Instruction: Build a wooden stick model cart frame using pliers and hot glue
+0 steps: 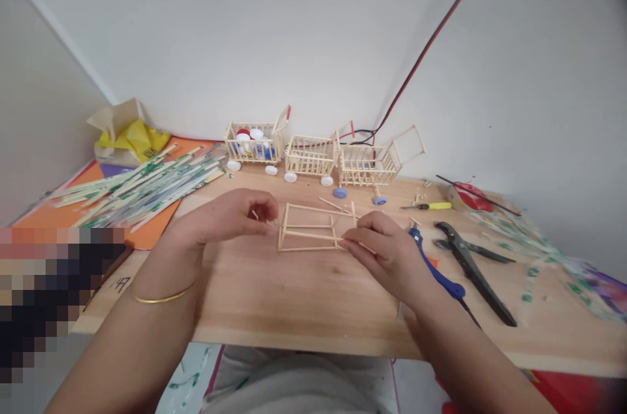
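Note:
A small box-shaped frame of thin wooden sticks point(306, 249) rests on the wooden table. My right hand point(386, 251) pinches a wooden stick point(313, 236) at the frame's right end; this stick runs across the frame to its left side. At the frame's left corner is my left hand point(245, 215), fingers curled and the thumb close to the fingertips. Whatever is between them is too small to make out. Behind the frame stand three little stick-built carts: one with white wheels and bottle caps inside point(255, 142), a middle one point(309, 156), and one with blue wheels point(369, 166).
Wrapped sticks point(147, 189) lie on an orange sheet point(169, 221) at left, by a yellow packet point(132, 142). At right are a blue-handled glue gun point(438, 277), black cutters point(477, 273), a yellow-handled knife point(437, 206), a red-and-white roll point(473, 196) and plastic wrappers point(539, 257).

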A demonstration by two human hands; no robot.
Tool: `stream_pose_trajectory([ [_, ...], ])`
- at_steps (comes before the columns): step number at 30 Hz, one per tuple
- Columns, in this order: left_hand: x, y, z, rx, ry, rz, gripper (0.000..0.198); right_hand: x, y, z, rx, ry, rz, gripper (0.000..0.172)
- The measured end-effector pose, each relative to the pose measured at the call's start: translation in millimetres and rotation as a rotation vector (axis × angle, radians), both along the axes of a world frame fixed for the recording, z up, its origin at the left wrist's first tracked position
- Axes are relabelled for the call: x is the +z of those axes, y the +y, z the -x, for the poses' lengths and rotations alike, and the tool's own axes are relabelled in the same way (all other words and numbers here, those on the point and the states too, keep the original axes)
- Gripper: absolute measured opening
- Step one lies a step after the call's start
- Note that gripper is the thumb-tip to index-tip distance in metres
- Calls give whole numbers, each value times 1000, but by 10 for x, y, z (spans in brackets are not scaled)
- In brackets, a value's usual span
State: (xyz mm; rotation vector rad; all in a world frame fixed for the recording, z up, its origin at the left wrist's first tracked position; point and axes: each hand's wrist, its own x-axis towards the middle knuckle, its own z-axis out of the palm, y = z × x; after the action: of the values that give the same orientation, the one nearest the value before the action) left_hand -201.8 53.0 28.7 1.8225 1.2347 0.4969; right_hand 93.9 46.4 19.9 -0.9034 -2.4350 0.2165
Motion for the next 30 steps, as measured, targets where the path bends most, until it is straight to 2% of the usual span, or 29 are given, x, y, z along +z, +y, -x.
stream_pose_trajectory([
  [2,-6,3,18,80,-81,-49,28,-2,9,-1,-3,-3,10,14],
  [4,-24,0,5,95,-147,-103,41,-4,20,-3,0,-3,12,14],
  [7,-51,-18,-39,37,-151,-134,59,-6,37,-5,2,1,7,15],
  [10,-54,-40,-72,-20,-118,-107,67,-2,44,-6,-1,-1,16,16],
  [19,-11,-66,-196,34,-39,-18,69,47,46,19,34,-1,-18,15],
  [23,7,-81,-228,8,-33,25,65,69,54,51,70,-72,-54,14],
  [30,-22,-84,-225,-9,-39,-19,60,120,51,184,63,-236,-58,21],
])
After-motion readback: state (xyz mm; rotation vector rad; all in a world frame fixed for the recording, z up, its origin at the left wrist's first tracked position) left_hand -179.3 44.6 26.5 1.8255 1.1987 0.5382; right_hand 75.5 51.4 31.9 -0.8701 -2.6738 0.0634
